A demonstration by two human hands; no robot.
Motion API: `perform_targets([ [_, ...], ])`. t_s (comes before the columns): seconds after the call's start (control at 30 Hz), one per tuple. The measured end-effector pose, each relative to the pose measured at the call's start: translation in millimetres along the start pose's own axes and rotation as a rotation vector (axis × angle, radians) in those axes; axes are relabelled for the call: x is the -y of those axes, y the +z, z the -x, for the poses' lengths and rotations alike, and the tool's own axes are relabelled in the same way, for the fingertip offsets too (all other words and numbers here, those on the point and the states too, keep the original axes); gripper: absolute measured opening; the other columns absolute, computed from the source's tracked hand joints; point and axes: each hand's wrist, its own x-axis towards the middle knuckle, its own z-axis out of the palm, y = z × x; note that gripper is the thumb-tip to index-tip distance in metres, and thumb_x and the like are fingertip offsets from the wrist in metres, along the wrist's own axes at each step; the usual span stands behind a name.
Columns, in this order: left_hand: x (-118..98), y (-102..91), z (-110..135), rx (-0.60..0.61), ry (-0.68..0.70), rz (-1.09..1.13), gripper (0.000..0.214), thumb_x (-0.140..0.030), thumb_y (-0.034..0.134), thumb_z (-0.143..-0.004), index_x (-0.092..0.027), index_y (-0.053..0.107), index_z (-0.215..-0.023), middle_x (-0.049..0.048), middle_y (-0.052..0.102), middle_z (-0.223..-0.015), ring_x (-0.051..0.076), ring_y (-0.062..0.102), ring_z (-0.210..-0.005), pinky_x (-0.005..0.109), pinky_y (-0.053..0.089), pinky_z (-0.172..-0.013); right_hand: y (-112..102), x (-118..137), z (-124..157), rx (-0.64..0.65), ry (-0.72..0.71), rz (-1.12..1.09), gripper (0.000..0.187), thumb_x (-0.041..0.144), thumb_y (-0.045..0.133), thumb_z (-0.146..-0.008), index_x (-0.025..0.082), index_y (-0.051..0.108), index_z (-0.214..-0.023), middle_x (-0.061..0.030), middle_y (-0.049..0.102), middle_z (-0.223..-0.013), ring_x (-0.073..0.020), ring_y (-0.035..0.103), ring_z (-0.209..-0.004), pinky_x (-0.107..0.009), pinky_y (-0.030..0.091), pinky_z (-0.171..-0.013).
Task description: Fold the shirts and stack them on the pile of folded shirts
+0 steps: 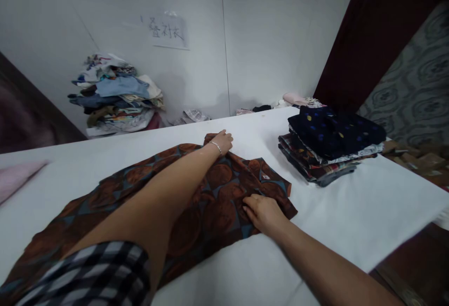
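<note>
A brown shirt [220, 212] with large rust-coloured round shapes and blue-grey patches lies spread on the white table, slanting from lower left to the middle. My left hand [224, 141], with a thin bracelet at the wrist, is at the shirt's far edge, its fingers bent over the cloth. Nearer to me, my right hand [263, 210] has its fingers curled onto the shirt close to its right end, pinching fabric. A small pale label [265, 176] shows just beyond that hand. My left forearm hides part of the shirt.
At the right stands a stack of folded clothes [336, 133], a navy patterned one on top. A tall messy pile of clothes [119, 95] rises behind the table's far left edge. Pink cloth [19, 177] lies at the left. A handwritten paper [170, 31] hangs on the wall.
</note>
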Motion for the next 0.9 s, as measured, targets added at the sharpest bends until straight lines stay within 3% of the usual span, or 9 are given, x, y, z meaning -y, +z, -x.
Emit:
perform_targets([
  [0.13,19.0,-34.1,42.9,-0.013,0.04,0.008,0.023,-0.012,0.059,-0.064,-0.019,0.066,-0.085,0.0048,0.069,-0.097,0.023,0.047,-0.116,0.044,0.018,-0.11,-5.2,-2.4,2.2,-0.019,0.047,0.028,0.024,0.026,0.045,-0.093,0.021,0.066,-0.103,-0.0063,0.068,-0.094,-0.0176,0.063,-0.084,-0.026,0.043,-0.071],
  [0.23,22.7,-58.7,89.4,-0.081,0.001,0.063,0.014,-0.016,0.054,-0.066,-0.02,0.062,-0.077,0.0005,0.068,-0.082,0.018,0.058,-0.095,0.042,0.02,-0.111,-9.9,-4.4,3.1,-0.06,0.084,0.06,0.024,0.027,0.047,-0.092,0.021,0.068,-0.1,-0.0074,0.068,-0.096,-0.0192,0.063,-0.089,-0.027,0.044,-0.072],
  [0.33,17.2,-78.7,140.8,-0.151,-0.052,0.048,0.006,-0.019,0.05,-0.071,-0.02,0.055,-0.068,-0.0025,0.06,-0.064,0.014,0.055,-0.066,0.042,0.025,-0.11,-12.8,-6.9,3.3,-0.113,0.094,0.077,0.025,0.027,0.047,-0.092,0.02,0.069,-0.101,-0.0081,0.067,-0.096,-0.0195,0.061,-0.092,-0.027,0.045,-0.076],
  [0.47,-10.1,-89.5,204.5,-0.179,-0.07,0.017,0.004,-0.019,0.049,-0.074,-0.02,0.053,-0.074,-0.0034,0.058,-0.064,0.015,0.055,-0.066,0.044,0.028,-0.108,-9.9,-13.1,2.0,-0.169,0.085,0.086,0.027,0.027,0.046,-0.092,0.021,0.07,-0.104,-0.0079,0.065,-0.101,-0.019,0.059,-0.096,-0.027,0.044,-0.079],
  [0.57,-49.7,-76.7,243.1,-0.209,-0.043,0.019,0.009,-0.017,0.047,-0.079,-0.02,0.055,-0.082,-0.0019,0.059,-0.069,0.016,0.058,-0.071,0.044,0.025,-0.11,-6.0,-20.9,0.0,-0.177,0.118,0.101,0.027,0.027,0.047,-0.091,0.021,0.07,-0.103,-0.0075,0.066,-0.102,-0.0187,0.059,-0.095,-0.027,0.044,-0.079],
  [0.7,-105.7,-34.8,278.3,-0.188,0.015,0.078,0.024,-0.011,0.043,-0.082,-0.019,0.059,-0.098,-0.001,0.061,-0.065,0.016,0.058,-0.067,0.045,0.02,-0.113,-4.7,-29.6,-2.1,-0.155,0.153,0.123,0.027,0.022,0.047,-0.089,0.019,0.069,-0.104,-0.008,0.067,-0.104,-0.0192,0.06,-0.096,-0.026,0.042,-0.083],
  [0.8,-127.1,-4.7,293.3,-0.136,-0.064,0.104,0.021,-0.006,0.046,-0.078,-0.019,0.062,-0.083,0.0006,0.06,-0.059,0.018,0.056,-0.062,0.05,0.024,-0.109,-5.0,-31.3,-1.9,-0.161,0.157,0.147,0.027,0.021,0.047,-0.088,0.018,0.069,-0.103,-0.0087,0.068,-0.105,-0.0202,0.061,-0.096,-0.027,0.042,-0.082],
  [0.9,-127.7,4.1,302.9,-0.154,-0.165,0.094,0.022,-0.006,0.048,-0.077,-0.019,0.059,-0.063,0.0052,0.062,-0.066,0.021,0.056,-0.07,0.055,0.025,-0.107,-4.5,-30.6,-0.3,-0.169,0.147,0.162,0.027,0.021,0.045,-0.088,0.018,0.069,-0.102,-0.0084,0.068,-0.103,-0.0199,0.061,-0.095,-0.027,0.042,-0.081],
])
